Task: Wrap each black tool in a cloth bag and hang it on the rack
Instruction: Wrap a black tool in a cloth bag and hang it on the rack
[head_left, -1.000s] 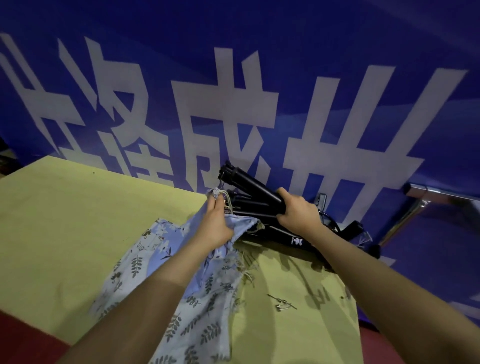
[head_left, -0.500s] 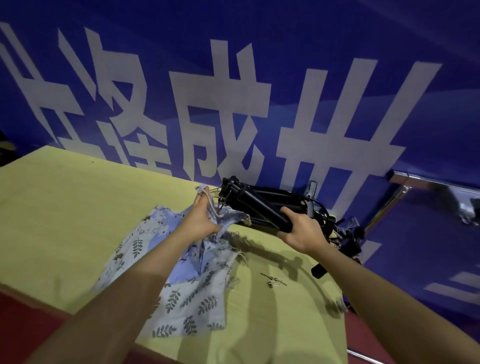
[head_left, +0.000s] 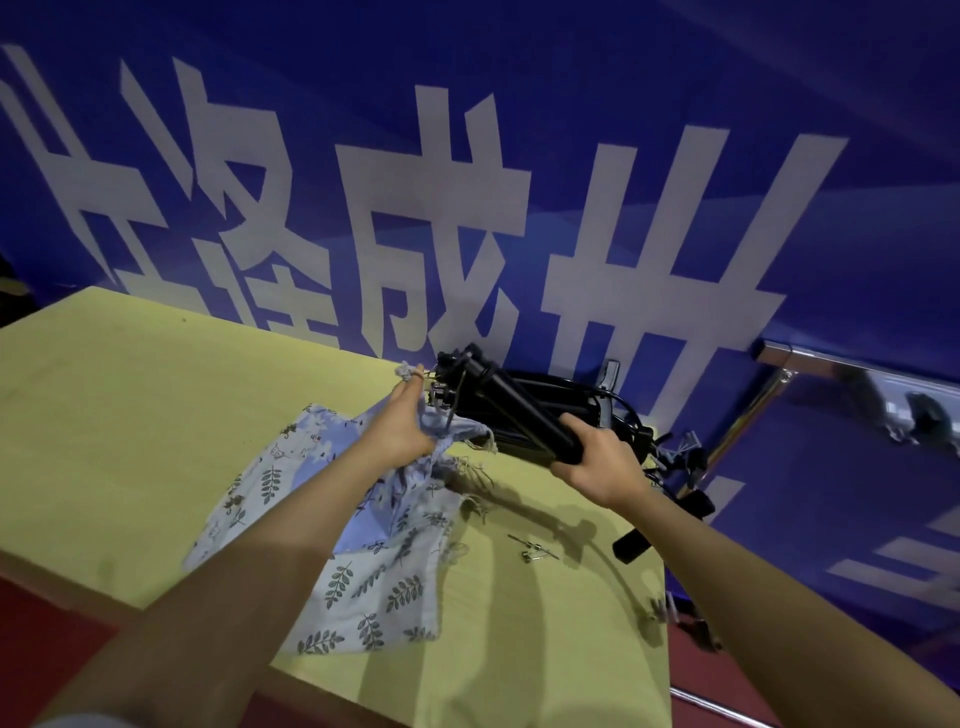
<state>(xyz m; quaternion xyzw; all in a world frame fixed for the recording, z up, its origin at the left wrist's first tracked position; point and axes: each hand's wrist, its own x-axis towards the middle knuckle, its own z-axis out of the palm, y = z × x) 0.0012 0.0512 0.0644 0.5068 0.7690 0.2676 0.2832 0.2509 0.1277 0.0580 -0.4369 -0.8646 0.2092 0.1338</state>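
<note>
Right hand (head_left: 602, 462) grips black tool (head_left: 511, 410) pointing far-left; left hand (head_left: 402, 431) pinches cloth bag (head_left: 363, 587).

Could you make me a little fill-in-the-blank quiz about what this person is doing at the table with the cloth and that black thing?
1. The right hand grips a folded tool whose colour is ____.
2. The left hand holds the mouth of a cloth bag printed with ____.
3. The bag lies on a table whose top is ____.
4. The wall banner is blue with ____ characters.

Missing words: black; leaves; yellow; white
</note>
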